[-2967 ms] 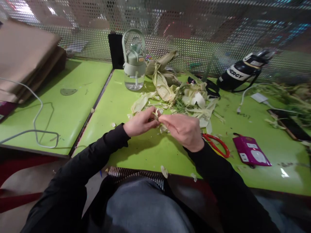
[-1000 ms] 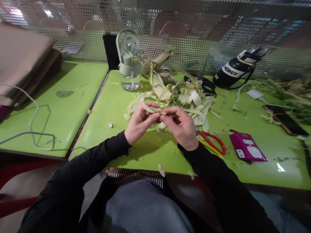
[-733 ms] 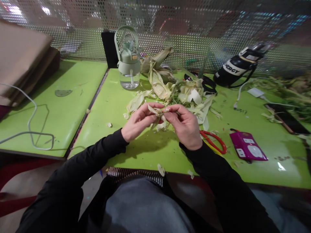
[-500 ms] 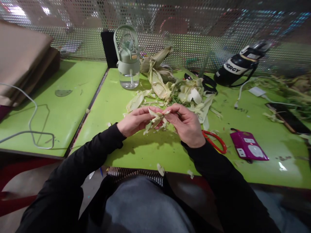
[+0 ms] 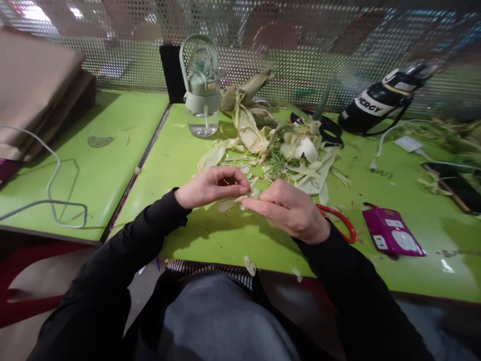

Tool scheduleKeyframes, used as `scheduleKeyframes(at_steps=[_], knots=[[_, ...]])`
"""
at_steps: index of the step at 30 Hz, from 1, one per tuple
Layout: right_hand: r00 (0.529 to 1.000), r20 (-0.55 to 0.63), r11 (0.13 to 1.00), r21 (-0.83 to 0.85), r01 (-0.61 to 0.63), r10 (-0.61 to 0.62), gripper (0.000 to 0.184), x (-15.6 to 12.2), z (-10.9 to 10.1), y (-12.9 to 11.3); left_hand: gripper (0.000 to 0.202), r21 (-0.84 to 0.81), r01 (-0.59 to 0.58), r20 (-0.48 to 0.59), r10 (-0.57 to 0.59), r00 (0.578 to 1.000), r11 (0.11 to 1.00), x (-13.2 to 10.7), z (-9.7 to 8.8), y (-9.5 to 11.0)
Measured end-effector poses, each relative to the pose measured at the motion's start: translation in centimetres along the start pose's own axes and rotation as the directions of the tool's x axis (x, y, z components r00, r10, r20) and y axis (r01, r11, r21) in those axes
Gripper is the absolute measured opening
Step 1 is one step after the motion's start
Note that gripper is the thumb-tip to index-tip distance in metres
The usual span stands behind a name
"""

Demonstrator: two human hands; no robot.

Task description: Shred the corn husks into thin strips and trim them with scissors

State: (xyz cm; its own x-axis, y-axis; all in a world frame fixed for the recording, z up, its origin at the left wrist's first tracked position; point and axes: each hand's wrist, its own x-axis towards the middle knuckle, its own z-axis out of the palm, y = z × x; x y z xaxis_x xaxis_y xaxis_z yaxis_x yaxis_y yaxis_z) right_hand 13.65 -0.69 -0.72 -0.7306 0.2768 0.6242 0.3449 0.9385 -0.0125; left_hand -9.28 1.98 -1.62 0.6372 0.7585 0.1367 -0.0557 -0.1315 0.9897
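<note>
Head camera, the only view. You have a pale husk piece (image 5: 237,202) low over the near tabletop (image 5: 203,235), between your two hands. Right hand (image 5: 291,209): fingers pinched on the piece, thumb tucked close. Left hand (image 5: 213,187): thumb and forefinger tips meet at its edge, seemingly gripping it too; the contact is small and partly hidden.

Progress, by judgement: partway. Loose shreds (image 5: 246,161) lie behind your hands, so some tearing looks done. The piece you hold is unfinished, and larger corn husks (image 5: 251,134) lie beyond, mostly whole. How many await handling, you cannot tell from here.

Surface: bright green, littered with scraps, a gap dividing it at left. A clear-bodied bottle (image 5: 203,105) stands at the back; a black bottle (image 5: 370,108) leans to the right. Nearer on that side: red handle (image 5: 345,223) of a tool half under your sleeve, purple socket block (image 5: 393,231), phone (image 5: 456,185). Brown paper stack (image 5: 33,75) at far left.

Room: perforated metal screen (image 5: 278,35) behind the tabletop, blurred lights through it; red seat (image 5: 33,260) below left.
</note>
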Motion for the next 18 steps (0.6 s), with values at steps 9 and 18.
scheduleKeyframes(at_steps=[9, 18], knots=[[0.996, -0.023, 0.971, -0.228, 0.077, -0.084, 0.023, 0.0, 1.1, 0.5, 0.013, 0.238, -0.100, -0.170, 0.142, 0.975, 0.966, -0.4, 1.5, 0.0], [1.000, 0.021, 0.970, -0.245, 0.013, -0.008, 0.028, -0.3, 1.5, 0.9, 0.019, 0.084, 0.217, -0.210, -0.196, 0.958, 0.972, -0.7, 1.1, 1.0]])
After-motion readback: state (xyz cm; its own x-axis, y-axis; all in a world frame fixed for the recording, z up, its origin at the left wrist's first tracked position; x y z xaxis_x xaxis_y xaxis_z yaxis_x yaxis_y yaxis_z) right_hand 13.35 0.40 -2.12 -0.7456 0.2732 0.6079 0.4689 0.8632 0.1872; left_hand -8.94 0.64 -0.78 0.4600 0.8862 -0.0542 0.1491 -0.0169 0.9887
